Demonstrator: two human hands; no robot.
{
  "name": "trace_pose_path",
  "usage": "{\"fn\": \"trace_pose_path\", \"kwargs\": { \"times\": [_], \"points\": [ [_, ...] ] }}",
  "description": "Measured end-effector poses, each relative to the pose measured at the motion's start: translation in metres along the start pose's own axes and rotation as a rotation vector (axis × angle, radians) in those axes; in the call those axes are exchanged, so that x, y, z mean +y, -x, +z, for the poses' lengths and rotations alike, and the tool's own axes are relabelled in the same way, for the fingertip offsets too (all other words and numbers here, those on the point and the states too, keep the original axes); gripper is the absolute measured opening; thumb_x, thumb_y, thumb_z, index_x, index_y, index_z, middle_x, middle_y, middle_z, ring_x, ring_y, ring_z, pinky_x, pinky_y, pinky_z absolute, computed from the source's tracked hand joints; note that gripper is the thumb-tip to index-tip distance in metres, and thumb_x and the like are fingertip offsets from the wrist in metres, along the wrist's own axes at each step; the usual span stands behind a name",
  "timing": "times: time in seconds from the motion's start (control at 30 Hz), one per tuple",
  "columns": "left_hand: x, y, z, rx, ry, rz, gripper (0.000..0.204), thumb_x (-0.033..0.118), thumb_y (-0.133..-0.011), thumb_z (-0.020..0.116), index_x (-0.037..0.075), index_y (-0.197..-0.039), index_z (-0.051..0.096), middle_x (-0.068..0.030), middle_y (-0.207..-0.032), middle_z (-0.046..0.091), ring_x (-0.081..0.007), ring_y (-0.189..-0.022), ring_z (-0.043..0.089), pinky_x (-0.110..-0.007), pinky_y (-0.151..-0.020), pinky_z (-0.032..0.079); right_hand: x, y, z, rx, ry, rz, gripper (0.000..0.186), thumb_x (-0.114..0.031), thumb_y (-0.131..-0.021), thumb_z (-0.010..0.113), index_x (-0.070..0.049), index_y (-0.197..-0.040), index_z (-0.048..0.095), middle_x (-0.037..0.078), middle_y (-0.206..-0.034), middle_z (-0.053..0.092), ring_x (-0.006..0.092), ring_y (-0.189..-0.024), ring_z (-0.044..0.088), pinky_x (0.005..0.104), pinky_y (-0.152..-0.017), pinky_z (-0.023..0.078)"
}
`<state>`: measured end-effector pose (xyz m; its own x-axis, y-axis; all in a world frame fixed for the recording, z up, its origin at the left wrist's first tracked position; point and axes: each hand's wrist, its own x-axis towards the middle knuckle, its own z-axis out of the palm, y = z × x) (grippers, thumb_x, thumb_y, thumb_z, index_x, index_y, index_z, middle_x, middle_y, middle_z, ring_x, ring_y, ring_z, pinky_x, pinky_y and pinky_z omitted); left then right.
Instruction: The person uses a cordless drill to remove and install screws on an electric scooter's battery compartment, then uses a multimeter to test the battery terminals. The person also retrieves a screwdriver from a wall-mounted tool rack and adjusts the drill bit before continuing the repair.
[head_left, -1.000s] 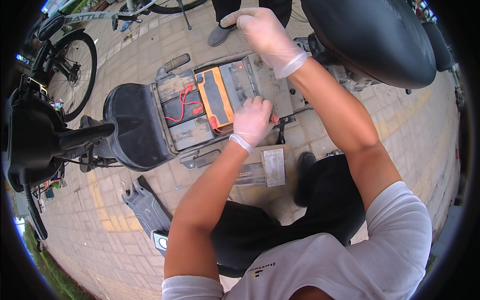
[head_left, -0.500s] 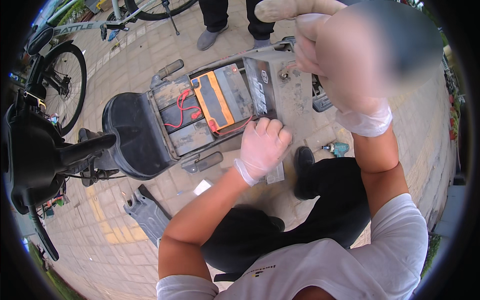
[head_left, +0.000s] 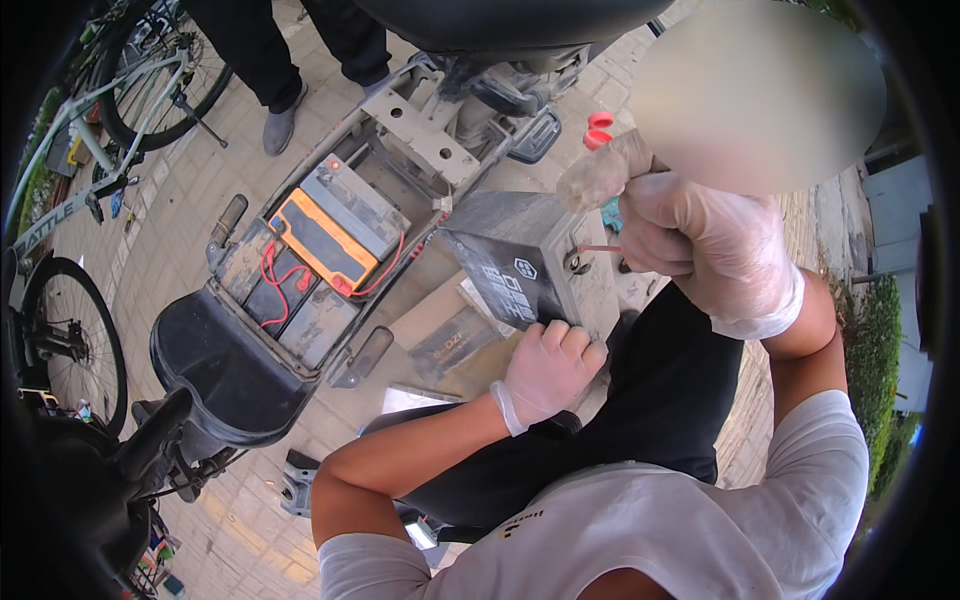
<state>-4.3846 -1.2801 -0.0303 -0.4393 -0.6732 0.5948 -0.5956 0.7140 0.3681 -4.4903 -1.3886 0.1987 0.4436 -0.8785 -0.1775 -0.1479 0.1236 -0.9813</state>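
A dark grey battery [head_left: 500, 280] hangs tilted to the right of the scooter's open battery bay. My left hand [head_left: 553, 372], in a translucent glove, has its fingers curled on the battery's lower edge. My gloved right hand [head_left: 705, 240] is closed above the battery's right side, beside a thin red lead [head_left: 598, 249] running from the terminal; what its fingers hold is unclear. In the bay sit an orange-topped battery [head_left: 322, 242], grey batteries and red wires [head_left: 270, 265]. Red pieces [head_left: 598, 130] show beyond my right hand.
The scooter's black seat [head_left: 510, 20] and footboard cover [head_left: 225, 370] border the bay. A bicycle [head_left: 140, 90] stands at the upper left, near a person's legs [head_left: 275, 70]. Cardboard [head_left: 420, 315] lies on the paving under the battery; a teal tool [head_left: 610, 212] is partly hidden.
The battery has come up out of the bay and to the right with both my hands, exposing bare metal inside. The view has turned, so the scooter now slants across it.
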Motion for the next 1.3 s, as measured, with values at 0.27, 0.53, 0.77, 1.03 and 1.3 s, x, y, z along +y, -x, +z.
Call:
{"fn": "trace_pose_path", "kwargs": {
  "times": [0.27, 0.53, 0.77, 1.03, 1.3],
  "points": [
    [-0.004, 0.016, 0.067, -0.557, 0.134, -0.270, 0.042, 0.032, -0.073, 0.081, 0.008, -0.100, 0.060, -0.0096, -0.099, 0.060, -0.0291, -0.100, 0.059, -0.041, -0.077, 0.051, 0.144, 0.034, -0.052, 0.258, -0.049, 0.250, 0.028, -0.004, -0.089, 0.043, 0.006, -0.104, 0.065, -0.004, -0.063, 0.043, 0.0049, -0.053, 0.038, 0.0235, -0.052, 0.038],
    [-0.044, -0.022, 0.096, -0.841, 0.112, -0.581, 0.036, 0.030, -0.080, 0.078, 0.003, -0.099, 0.063, -0.0167, -0.105, 0.067, -0.0365, -0.102, 0.064, -0.047, -0.086, 0.054, 0.264, 0.025, -0.097, 0.255, 0.183, 0.183, 0.029, -0.005, -0.092, 0.043, 0.002, -0.107, 0.067, -0.002, -0.071, 0.052, 0.0077, -0.060, 0.047, 0.0246, -0.059, 0.043],
    [-0.055, -0.037, 0.115, -0.816, -0.022, -0.701, 0.032, 0.034, -0.084, 0.075, 0.006, -0.096, 0.067, -0.0152, -0.101, 0.068, -0.0347, -0.098, 0.066, -0.046, -0.082, 0.054, 0.316, -0.046, -0.105, 0.084, 0.202, 0.008, 0.030, -0.008, -0.092, 0.045, 0.001, -0.107, 0.069, 0.009, -0.089, 0.066, 0.0170, -0.084, 0.060, 0.0321, -0.084, 0.049],
    [-0.060, -0.030, 0.175, -0.694, 0.157, -1.142, 0.048, 0.049, -0.096, 0.056, 0.005, -0.102, 0.072, -0.0204, -0.106, 0.071, -0.0399, -0.103, 0.066, -0.047, -0.089, 0.052, 0.324, -0.123, -0.194, -0.527, 0.357, 0.127, 0.039, -0.013, -0.094, 0.053, -0.001, -0.129, 0.063, 0.016, -0.121, 0.069, 0.0254, -0.108, 0.066, 0.0337, -0.097, 0.049],
    [-0.093, 0.002, 0.263, -0.204, 0.341, -1.385, 0.063, 0.056, -0.098, 0.053, -0.004, -0.111, 0.069, -0.0266, -0.105, 0.069, -0.0406, -0.102, 0.063, -0.045, -0.090, 0.048, 0.471, -0.064, -0.363, 0.024, 0.167, 0.550, 0.058, -0.028, -0.087, 0.071, 0.002, -0.135, 0.059, 0.020, -0.132, 0.064, 0.0305, -0.113, 0.067, 0.0459, -0.095, 0.052]
  ]
}}
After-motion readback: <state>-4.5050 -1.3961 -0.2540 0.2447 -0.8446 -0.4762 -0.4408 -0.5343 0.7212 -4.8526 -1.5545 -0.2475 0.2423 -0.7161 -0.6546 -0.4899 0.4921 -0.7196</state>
